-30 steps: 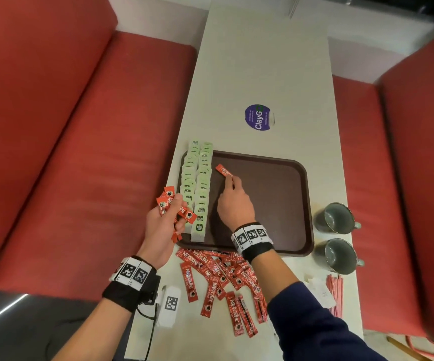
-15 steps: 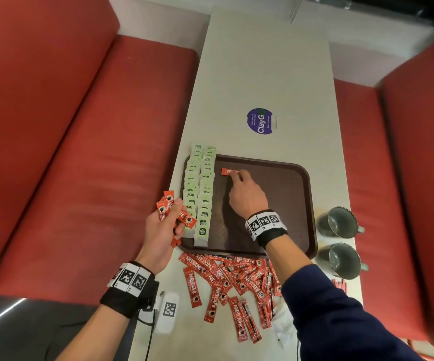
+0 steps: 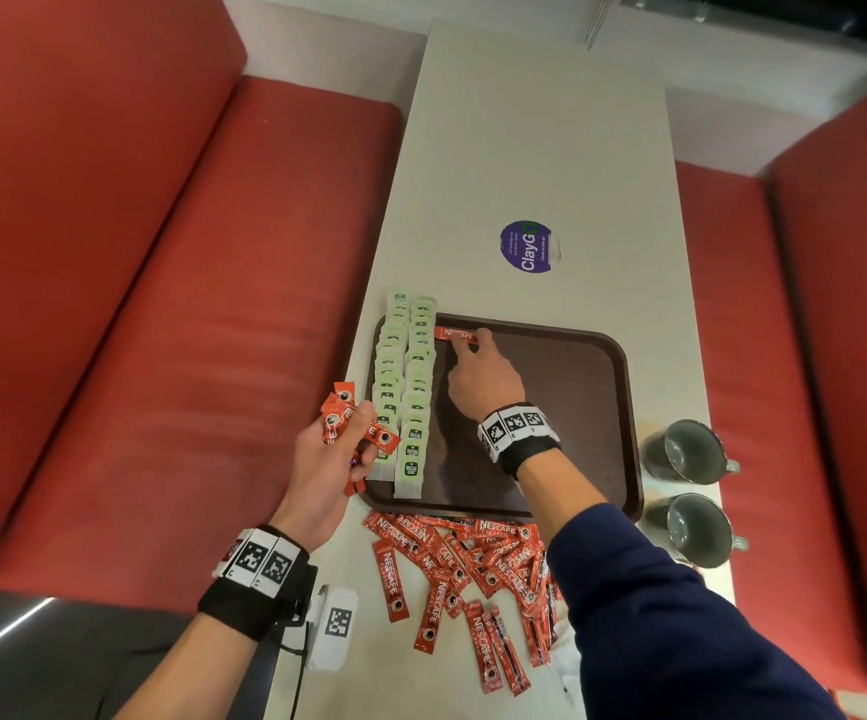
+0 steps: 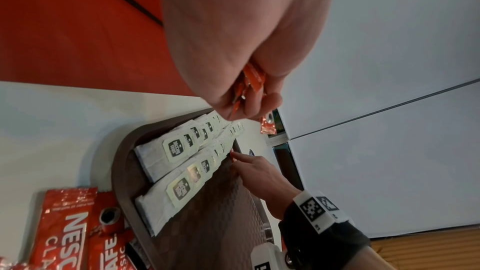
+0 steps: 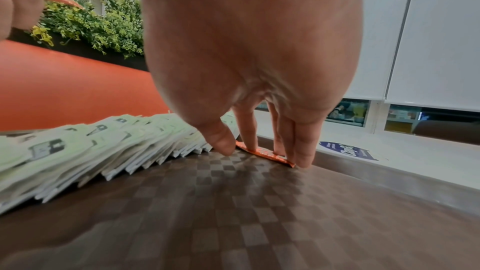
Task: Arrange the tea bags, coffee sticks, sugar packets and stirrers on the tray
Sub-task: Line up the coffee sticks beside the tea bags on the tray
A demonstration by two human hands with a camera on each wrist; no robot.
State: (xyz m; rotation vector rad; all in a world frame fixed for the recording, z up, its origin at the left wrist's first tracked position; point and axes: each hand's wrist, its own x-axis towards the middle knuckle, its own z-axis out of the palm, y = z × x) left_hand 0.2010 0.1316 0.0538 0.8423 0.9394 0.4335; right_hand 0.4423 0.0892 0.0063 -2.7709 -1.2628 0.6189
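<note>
A brown tray (image 3: 566,407) carries two rows of green tea bags (image 3: 410,387) along its left side. My right hand (image 3: 470,340) is over the tray's far left corner. Its straight fingertips (image 5: 249,141) press one red coffee stick (image 5: 265,154) flat against the tray floor (image 5: 259,213), right beside the tea bags (image 5: 91,147). My left hand (image 3: 353,423) hovers at the tray's left edge and grips a bundle of coffee sticks (image 3: 340,413), also seen in the left wrist view (image 4: 253,77). More coffee sticks (image 3: 462,569) lie in a loose pile on the table before the tray.
Two grey mugs (image 3: 686,452) (image 3: 696,530) stand right of the tray. A purple round sticker (image 3: 527,246) lies beyond it. A white tagged device (image 3: 335,626) sits at the table's near left edge. Red bench seats flank the narrow table. My right forearm hides the near right corner.
My right hand carried the single coffee stick from mid-air to the tray's far left corner and laid it flat there. The left hand kept its bundle and hardly moved.
</note>
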